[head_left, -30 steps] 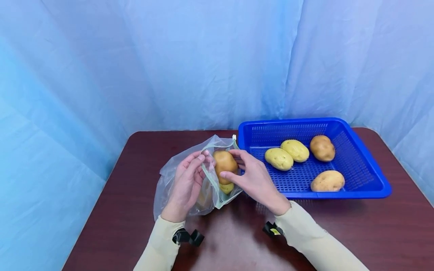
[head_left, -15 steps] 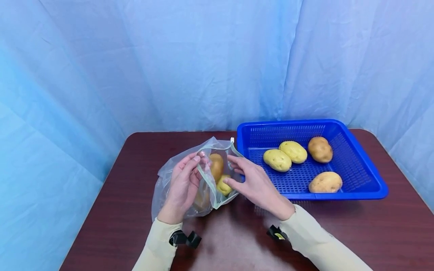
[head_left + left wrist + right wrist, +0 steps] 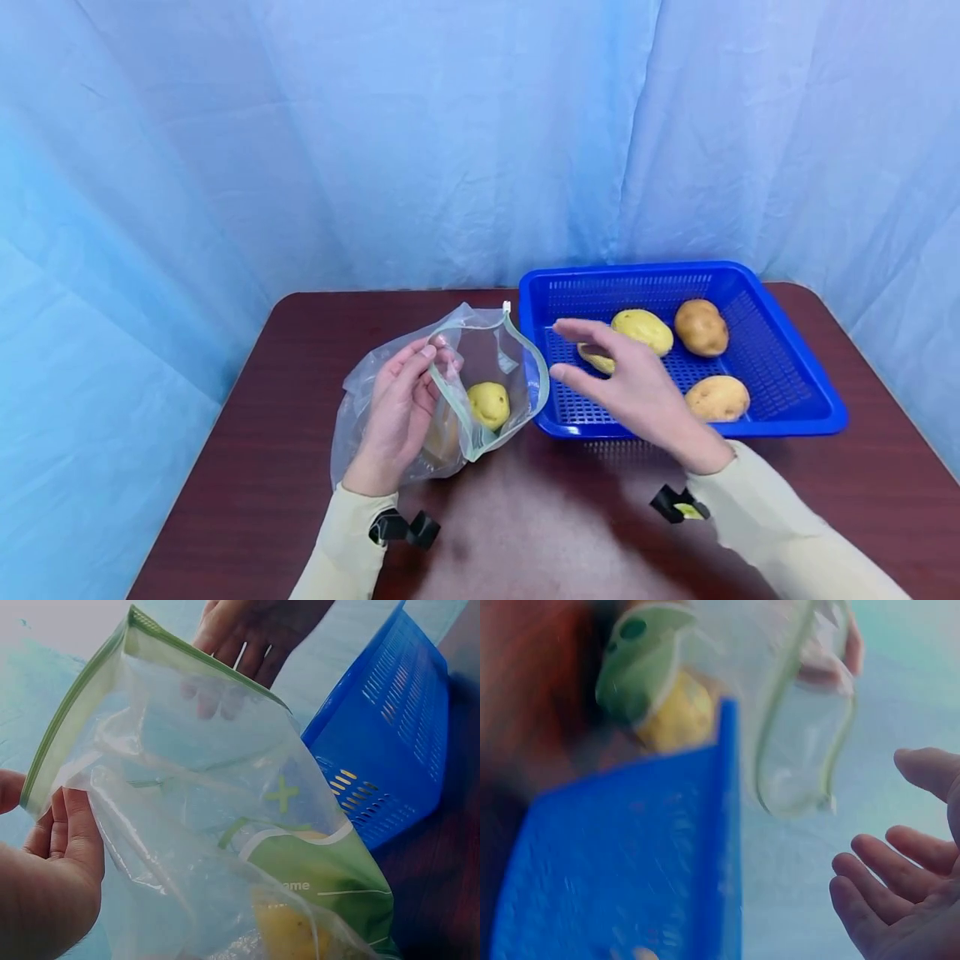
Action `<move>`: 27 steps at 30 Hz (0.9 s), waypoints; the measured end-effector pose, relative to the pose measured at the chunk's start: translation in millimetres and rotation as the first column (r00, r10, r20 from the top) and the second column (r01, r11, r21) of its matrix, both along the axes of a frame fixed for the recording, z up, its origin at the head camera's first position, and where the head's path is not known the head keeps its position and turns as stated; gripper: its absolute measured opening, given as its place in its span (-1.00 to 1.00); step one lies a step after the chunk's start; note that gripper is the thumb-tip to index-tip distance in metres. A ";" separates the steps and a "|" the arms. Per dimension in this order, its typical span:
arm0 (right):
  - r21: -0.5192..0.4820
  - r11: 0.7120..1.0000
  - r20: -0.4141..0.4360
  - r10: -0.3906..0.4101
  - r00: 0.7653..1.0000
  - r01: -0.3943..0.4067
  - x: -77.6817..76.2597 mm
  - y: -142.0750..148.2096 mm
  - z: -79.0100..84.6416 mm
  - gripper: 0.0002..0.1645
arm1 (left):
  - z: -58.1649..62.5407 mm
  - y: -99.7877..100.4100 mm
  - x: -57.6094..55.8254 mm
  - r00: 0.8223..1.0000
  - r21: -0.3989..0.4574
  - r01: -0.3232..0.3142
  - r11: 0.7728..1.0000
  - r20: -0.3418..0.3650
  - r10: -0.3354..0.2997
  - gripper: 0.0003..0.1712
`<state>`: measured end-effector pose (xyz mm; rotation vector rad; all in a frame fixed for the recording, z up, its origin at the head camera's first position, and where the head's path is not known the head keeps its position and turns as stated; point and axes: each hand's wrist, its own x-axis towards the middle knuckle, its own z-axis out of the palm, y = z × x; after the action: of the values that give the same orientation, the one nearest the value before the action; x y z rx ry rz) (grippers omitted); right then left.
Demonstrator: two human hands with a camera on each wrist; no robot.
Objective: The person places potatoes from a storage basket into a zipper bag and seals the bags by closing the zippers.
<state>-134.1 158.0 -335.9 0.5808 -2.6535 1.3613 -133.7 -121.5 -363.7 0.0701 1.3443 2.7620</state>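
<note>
Cream sleeves (image 3: 341,533) enter from the near edge, a black strap-on device (image 3: 405,527) at each wrist. Dark red-brown bench (image 3: 487,542) beneath, glossy, bright patch between the forearms.

Left hand (image 3: 397,417): thumb and fingers closed together, pinching the rim of a clear plastic bag (image 3: 450,412). Bag lies left of centre, mouth gaping toward the right; pale green zip edge, white slider (image 3: 507,307) at the far corner. Left wrist view: green printed panel on its side, lettering only partly legible. Yellow potato (image 3: 489,405) sits inside, just within the mouth; a brownish shape shows dimly through the plastic beside it.

Right hand (image 3: 637,387): thumb and fingers spread well apart, holding nothing; right of the bag mouth, overlapping the basket in the head view.

Blue basket (image 3: 787,427), perforated, on the right of the bench. Contents: tan potato (image 3: 717,398) at the near side; yellow potato (image 3: 596,360), mostly hidden behind the right hand; second yellow potato (image 3: 642,331); brown potato (image 3: 701,327) farther back. Right wrist view of basket blurred.

Pale blue curtain (image 3: 450,150) hangs behind, in folds.
</note>
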 end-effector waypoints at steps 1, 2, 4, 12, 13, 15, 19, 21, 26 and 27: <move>0.003 1.000 -0.005 -0.009 1.000 0.009 -1.8 5.2 3.8 -0.37 | -0.2 0.1 -0.4 1.000 0.005 0.002 1.000 -0.003 -0.002 -0.81; 0.007 1.000 -0.005 -0.019 1.000 0.019 -3.9 9.9 7.8 -0.38 | -0.3 -0.2 -0.6 1.000 0.009 0.001 1.000 -0.005 -0.001 -0.81; 0.013 0.999 0.005 -0.033 0.999 0.033 -8.2 18.9 16.4 -0.38 | -0.7 -0.8 -1.1 1.000 0.018 -0.004 1.000 -0.008 0.004 -0.81; 0.092 0.994 0.131 -0.066 0.989 0.054 -30.1 51.0 46.1 -0.30 | -2.6 -4.4 0.1 1.000 0.003 -0.020 1.000 -0.006 0.020 -0.80; 0.113 0.992 0.136 -0.065 0.989 0.049 -33.8 54.6 47.7 -0.28 | -2.6 -4.7 0.4 1.000 0.000 -0.021 1.000 -0.006 0.021 -0.80; 0.141 0.989 0.137 -0.059 0.989 0.040 -42.2 60.8 48.9 -0.26 | -2.2 -5.3 1.1 1.000 0.000 -0.022 1.000 -0.005 0.022 -0.80; 0.170 0.985 0.146 -0.040 0.988 0.015 -57.8 70.9 47.6 -0.25 | -1.1 -6.0 2.4 1.000 -0.004 -0.019 1.000 -0.008 0.019 -0.81; 0.182 0.983 0.167 -0.033 0.985 0.003 -64.7 75.0 45.8 -0.22 | -1.1 -6.3 3.0 1.000 -0.003 -0.015 1.000 -0.010 0.015 -0.80; 0.198 0.980 0.227 -0.017 0.974 -0.029 -82.5 83.0 41.9 -0.15 | -2.0 -6.6 4.1 1.000 0.005 -0.008 1.000 -0.004 0.008 -0.81; 0.200 0.979 0.232 -0.015 0.973 -0.033 -85.9 84.2 40.8 -0.14 | -1.9 -6.6 4.5 1.000 0.004 -0.008 1.000 -0.001 0.008 -0.81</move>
<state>-220.0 242.2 -295.1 0.4797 -3.0060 1.2385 -129.3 -128.1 -365.6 0.0664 1.3415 2.7717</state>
